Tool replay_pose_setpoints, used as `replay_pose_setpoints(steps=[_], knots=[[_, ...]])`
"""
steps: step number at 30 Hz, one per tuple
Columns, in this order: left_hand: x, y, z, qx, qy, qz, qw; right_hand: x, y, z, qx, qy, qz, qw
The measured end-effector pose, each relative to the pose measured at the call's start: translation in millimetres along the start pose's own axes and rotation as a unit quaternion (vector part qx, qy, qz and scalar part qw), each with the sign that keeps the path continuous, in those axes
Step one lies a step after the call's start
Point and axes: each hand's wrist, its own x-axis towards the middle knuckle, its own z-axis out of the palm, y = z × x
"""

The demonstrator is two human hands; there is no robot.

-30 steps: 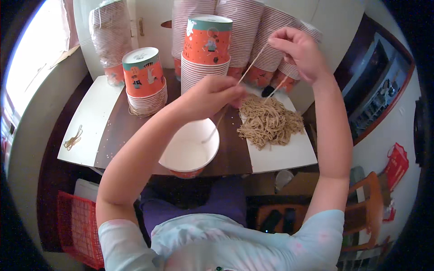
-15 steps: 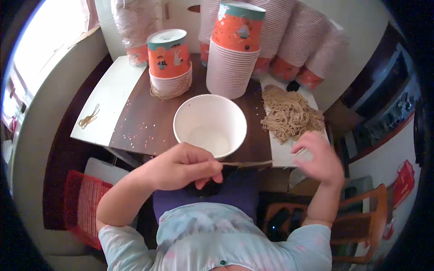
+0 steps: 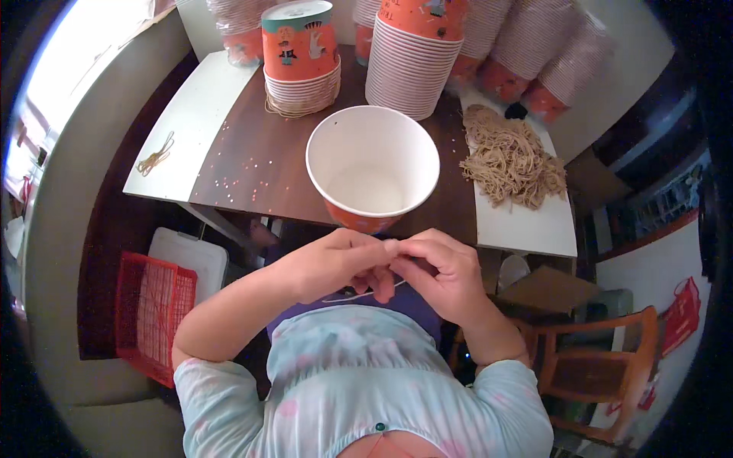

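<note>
Before my chest, both hands meet at the fingertips, just in front of a white-lined paper bucket [image 3: 374, 164]. My left hand [image 3: 336, 263] is closed in a pinch on a thin, pale string [image 3: 363, 295]. Part of the string hangs below the fingers over my lap. My right hand [image 3: 447, 275] pinches at the same spot, its thumb and forefinger pressed against the left fingertips. The piece of string between the fingers is mostly hidden. The bucket stands upright with its mouth toward me and an orange printed outside.
A heap of tan strings [image 3: 511, 160] lies on the table's white right part. Upturned bucket stacks, one short [image 3: 301, 49] and one taller [image 3: 412, 69], stand behind. Looped strings [image 3: 156, 155] lie at left. A red basket [image 3: 155, 313] and wooden chair [image 3: 595, 359] flank me.
My right hand has come left from the table's right side to meet my left hand. The string, stretched sideways before, now hangs below the fingers. The view has shifted down.
</note>
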Motion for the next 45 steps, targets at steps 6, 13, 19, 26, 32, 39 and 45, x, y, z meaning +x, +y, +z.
replay_pose_setpoints(steps=[6,13,19,26,32,39,45], knots=[[-2,-19,-7,-0.172,0.026,-0.024,0.984,-1,7,7,-0.068,0.084,-0.083,0.991],[1,-33,-14,-0.053,0.059,0.013,0.997,-3,15,8,-0.100,0.054,-0.138,0.984],[4,-34,-10,-0.031,0.073,0.057,0.995,0,17,9,-0.111,0.046,-0.149,0.981],[4,-38,-13,-0.004,0.091,0.110,0.990,3,18,12,-0.114,0.052,-0.146,0.981],[-3,-35,-7,-0.020,0.133,0.134,0.982,3,15,12,-0.113,0.050,-0.162,0.979],[-19,-20,8,0.132,0.173,0.176,0.960,1,3,3,-0.192,0.032,-0.224,0.955],[-26,-5,15,0.366,0.213,0.346,0.837,13,-14,-7,-0.214,0.017,-0.256,0.943]])
